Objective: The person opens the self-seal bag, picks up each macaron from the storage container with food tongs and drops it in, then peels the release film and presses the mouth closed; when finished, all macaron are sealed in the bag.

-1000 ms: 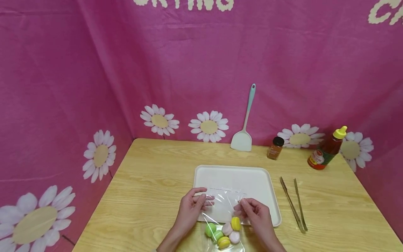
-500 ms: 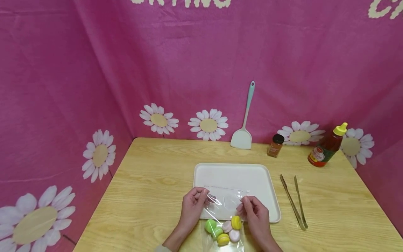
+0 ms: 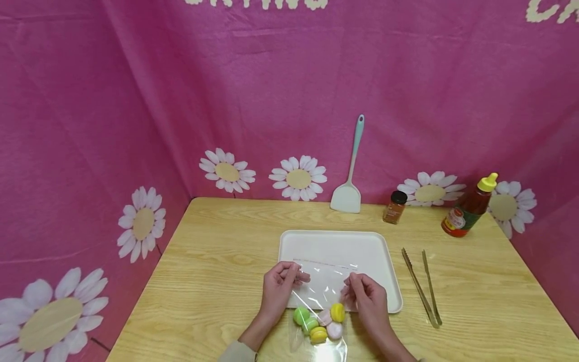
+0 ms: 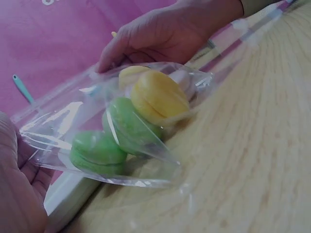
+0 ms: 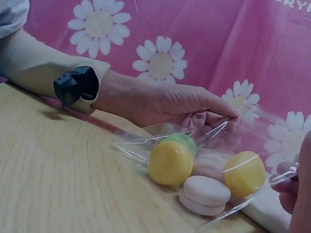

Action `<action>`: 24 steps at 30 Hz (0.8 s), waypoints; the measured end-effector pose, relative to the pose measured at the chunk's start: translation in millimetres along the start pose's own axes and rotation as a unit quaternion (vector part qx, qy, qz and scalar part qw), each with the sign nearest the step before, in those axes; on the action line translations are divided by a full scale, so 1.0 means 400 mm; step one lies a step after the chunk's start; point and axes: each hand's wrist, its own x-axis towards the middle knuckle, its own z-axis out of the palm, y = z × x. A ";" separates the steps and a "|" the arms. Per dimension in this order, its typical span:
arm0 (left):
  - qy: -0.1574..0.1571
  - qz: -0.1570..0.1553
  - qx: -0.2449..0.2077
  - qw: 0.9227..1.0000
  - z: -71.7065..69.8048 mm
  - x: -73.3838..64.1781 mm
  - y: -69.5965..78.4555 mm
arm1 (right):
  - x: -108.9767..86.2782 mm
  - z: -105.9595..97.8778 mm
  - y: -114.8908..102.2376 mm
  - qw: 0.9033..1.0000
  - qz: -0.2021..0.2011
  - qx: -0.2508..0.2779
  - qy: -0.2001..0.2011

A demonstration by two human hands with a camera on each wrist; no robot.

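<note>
A clear plastic bag [image 3: 322,281] holds several macarons, green [image 4: 127,127], yellow [image 5: 170,163] and pink [image 5: 205,195]. My left hand [image 3: 277,291] pinches the bag's left edge near its upper end between thumb and fingers, with other fingers stretched out behind the film. On the opposite edge, my right hand [image 3: 372,304] pinches the film with thumb and fingertips. The macarons lie gathered in the bag's near end, low over the wooden table. Its upper part overlaps the front of a white tray [image 3: 334,241] in the head view.
Metal tongs [image 3: 420,289] lie right of the tray. Behind it, a spatula [image 3: 346,197] leans on the pink curtain [image 3: 280,75]. A black-capped spice jar [image 3: 395,207] and a red sauce bottle [image 3: 468,208] stand at the back right of the table [image 3: 217,261].
My left thumb and fingers have come together on the bag's edge. Both hands and the bag have shifted slightly away from me. The head view has tilted a little.
</note>
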 end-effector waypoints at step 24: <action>0.001 0.025 -0.002 1.000 -0.003 -0.033 0.041 | 0.067 0.154 -0.088 0.833 -0.452 -0.307 -0.088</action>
